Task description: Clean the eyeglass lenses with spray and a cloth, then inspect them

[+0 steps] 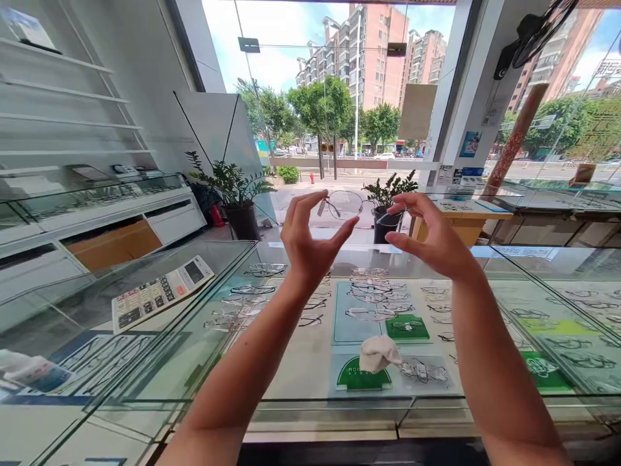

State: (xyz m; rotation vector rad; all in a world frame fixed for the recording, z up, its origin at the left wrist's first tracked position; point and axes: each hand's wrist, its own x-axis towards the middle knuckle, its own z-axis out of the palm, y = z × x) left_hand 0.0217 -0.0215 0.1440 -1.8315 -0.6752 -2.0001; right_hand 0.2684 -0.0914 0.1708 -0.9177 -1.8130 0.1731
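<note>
A pair of thin-rimmed eyeglasses (345, 204) is held up in the air over the counter, between my two hands. My left hand (310, 236) has its index fingertip at the left end of the frame, with the thumb stretched out under the left lens. At the other end, my right hand (429, 233) curls its fingers round the right lens, thumb below. The exact contact points are hard to make out. Below the hands, a crumpled pale cloth (379, 354) lies on the glass display counter (291, 382), beside a clear-wrapped bundle of glasses (424, 370).
Rows of eyeglass frames (378, 294) sit in the display case with green cards (407, 328). A large calculator (162, 291) lies on the left counter, near a white and blue packet (33, 372). Potted plants (241, 217) stand beyond, before glass doors (330, 149).
</note>
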